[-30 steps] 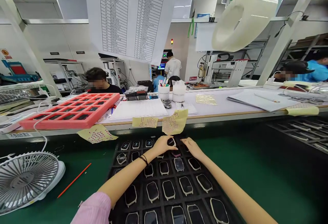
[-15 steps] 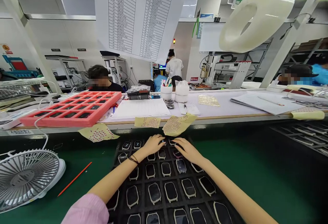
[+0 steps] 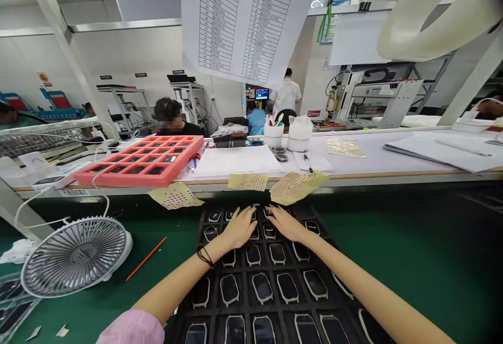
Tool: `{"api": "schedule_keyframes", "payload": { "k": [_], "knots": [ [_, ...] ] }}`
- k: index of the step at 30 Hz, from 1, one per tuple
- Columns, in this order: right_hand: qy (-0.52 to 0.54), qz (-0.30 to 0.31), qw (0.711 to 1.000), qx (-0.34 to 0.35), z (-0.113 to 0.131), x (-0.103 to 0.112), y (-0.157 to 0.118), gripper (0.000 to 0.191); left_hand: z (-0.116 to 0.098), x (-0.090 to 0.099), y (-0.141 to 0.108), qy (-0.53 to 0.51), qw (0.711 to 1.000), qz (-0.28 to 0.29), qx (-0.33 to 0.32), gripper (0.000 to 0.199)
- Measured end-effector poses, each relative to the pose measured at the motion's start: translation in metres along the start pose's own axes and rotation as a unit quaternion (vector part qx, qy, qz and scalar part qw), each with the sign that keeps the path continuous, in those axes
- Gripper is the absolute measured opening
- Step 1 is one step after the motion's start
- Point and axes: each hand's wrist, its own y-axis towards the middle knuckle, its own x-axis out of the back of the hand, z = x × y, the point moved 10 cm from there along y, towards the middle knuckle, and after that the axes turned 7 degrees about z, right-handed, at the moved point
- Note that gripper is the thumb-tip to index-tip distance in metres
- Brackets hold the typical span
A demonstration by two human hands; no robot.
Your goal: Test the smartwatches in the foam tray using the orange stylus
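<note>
Left hand [image 3: 239, 227], right hand [image 3: 286, 223]: grips wide at far edge of watch tray [image 3: 320, 234]; green mat [image 3: 393, 260] beside.

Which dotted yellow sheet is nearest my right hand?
The rightmost dotted yellow sheet, drooping over the bench edge just above your right hand; the other two sheets lie further left.
</note>
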Motion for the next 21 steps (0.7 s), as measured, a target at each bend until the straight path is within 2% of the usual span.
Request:
{"api": "schedule_keyframes", "payload": {
  "k": [3, 6, 9, 12, 16, 21],
  "knots": [
    [-0.004, -0.005, 1.000, -0.017, -0.001, 0.000, 0.002, 0.040, 0.018, 0.004, -0.001, 0.004, 1.000, -0.010, 0.004, 0.049],
    [-0.007, -0.007, 1.000, -0.022, 0.002, 0.005, -0.004, 0.038, 0.018, 0.001, -0.005, 0.007, 1.000, -0.006, -0.021, 0.045],
    [-0.004, -0.015, 1.000, -0.023, 0.009, 0.014, -0.012, 0.033, 0.021, 0.005, -0.018, 0.004, 0.999, -0.005, -0.040, 0.040],
    [0.007, -0.026, 1.000, -0.016, 0.023, 0.020, -0.007, 0.032, 0.045, 0.019, -0.038, -0.003, 1.000, -0.018, -0.013, 0.040],
    [0.017, -0.014, 1.000, 0.009, 0.047, 0.008, 0.021, 0.031, 0.079, 0.030, -0.054, -0.006, 0.998, -0.035, 0.046, 0.042],
    [0.016, 0.002, 1.000, 0.010, 0.060, -0.012, 0.044, 0.032, 0.076, 0.019, -0.044, 0.010, 0.999, -0.023, 0.034, 0.041]
  ]
}}
